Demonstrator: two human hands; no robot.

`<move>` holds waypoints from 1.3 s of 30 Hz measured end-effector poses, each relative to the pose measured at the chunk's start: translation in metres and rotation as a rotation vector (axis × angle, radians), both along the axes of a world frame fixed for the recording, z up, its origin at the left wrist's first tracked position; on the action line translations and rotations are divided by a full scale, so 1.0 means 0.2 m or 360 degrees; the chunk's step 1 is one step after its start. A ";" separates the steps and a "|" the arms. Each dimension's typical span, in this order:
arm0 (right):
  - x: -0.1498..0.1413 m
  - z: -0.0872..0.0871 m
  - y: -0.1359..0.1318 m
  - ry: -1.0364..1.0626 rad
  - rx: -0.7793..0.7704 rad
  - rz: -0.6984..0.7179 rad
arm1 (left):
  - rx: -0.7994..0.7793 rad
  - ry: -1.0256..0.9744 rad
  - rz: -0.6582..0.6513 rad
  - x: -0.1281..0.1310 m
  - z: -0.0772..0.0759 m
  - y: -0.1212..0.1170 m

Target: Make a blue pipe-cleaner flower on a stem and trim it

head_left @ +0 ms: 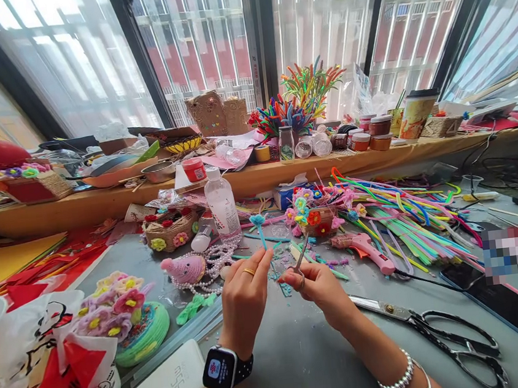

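Note:
Between the fingertips of my left hand (246,288) stands a blue pipe cleaner (259,226), its upper end shaped into a small fuzzy tuft. My right hand (317,286) is closed around a small pair of scissors (303,252), the blades pointing up and away from me. The two hands are close together but apart. Beneath and beyond them, bits of blue and purple fuzz (285,264) lie scattered on the grey table (298,350). A pink glue gun (364,251) rests to the right of my right hand.
Large black-handled scissors (415,319) lie at the right front. Many pipe cleaners (406,228) are heaped behind them. A plastic bottle (222,207) stands behind my left hand, near a pink crocheted piece (187,269). At left sit a crocheted flower piece (137,330) and a white power bank (163,386).

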State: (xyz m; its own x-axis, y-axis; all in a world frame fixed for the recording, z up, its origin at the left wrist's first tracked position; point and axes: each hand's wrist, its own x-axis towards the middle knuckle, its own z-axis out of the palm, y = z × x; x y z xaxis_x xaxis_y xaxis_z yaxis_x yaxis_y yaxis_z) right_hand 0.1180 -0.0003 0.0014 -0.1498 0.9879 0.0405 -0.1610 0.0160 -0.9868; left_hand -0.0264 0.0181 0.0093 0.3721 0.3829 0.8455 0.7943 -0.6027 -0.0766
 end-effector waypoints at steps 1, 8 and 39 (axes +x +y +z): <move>0.00 0.00 0.00 -0.0021 0.0012 -0.0020 | 0.0001 -0.0003 -0.0002 0.00 0.00 0.00; -0.02 -0.01 -0.01 -0.0089 0.0036 -0.0002 | 0.0030 -0.0022 -0.0061 0.00 0.00 -0.02; -0.01 -0.03 0.00 -0.0480 0.0333 -0.0089 | -0.1803 -0.1780 -0.0567 0.07 0.07 -0.03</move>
State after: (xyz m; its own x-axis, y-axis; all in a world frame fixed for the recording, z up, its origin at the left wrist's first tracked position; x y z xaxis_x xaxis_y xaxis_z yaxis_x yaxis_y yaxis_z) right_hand 0.1162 0.0005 -0.0048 -0.1317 0.9699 0.2050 0.1432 0.2233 -0.9642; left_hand -0.0118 0.0115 0.0238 0.0019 0.9949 0.1013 -0.0376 -0.1011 0.9942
